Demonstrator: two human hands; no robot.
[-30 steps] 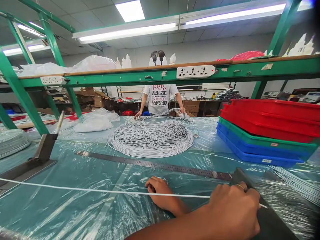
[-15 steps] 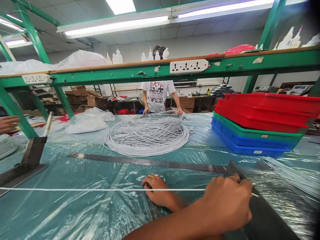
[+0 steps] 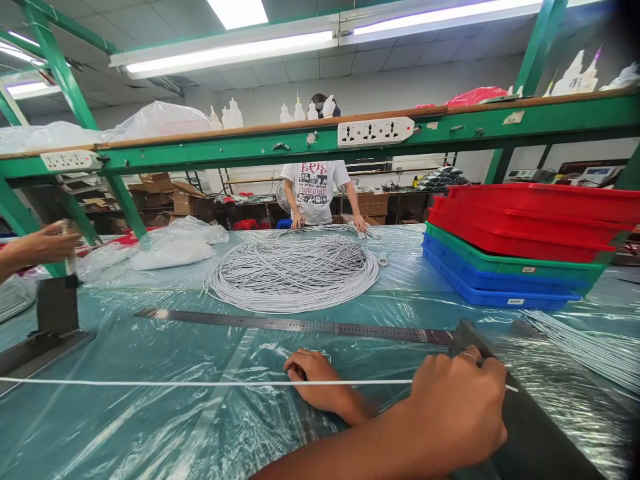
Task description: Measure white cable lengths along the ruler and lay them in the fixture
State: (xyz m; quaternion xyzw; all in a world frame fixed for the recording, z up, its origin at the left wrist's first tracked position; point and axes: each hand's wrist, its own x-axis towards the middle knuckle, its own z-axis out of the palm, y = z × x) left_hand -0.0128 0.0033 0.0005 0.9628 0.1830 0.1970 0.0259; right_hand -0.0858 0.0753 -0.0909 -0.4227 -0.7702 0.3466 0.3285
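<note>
White cable (image 3: 225, 383) stretched across table (image 3: 125, 430); its end gripped in closed left hand (image 3: 460, 407). Right hand (image 3: 314, 380) loosely curled, any contents not discernible. Lever (image 3: 70, 266) grasped by co-worker's hand (image 3: 40, 245). Judged step: length being held taut; steady tension called for next.

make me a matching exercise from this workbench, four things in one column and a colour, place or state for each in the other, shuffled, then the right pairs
Things:
1. cable coil
2. metal ruler
3. tray stack
4. single white cord

Descriptions:
A. red on top, blue at the bottom
B. stretched across the front, gripped in the left hand
C. looped in a broad, round pile
D. silvery, flat and straight-edged

Right pairs: 1-C, 2-D, 3-A, 4-B
</note>
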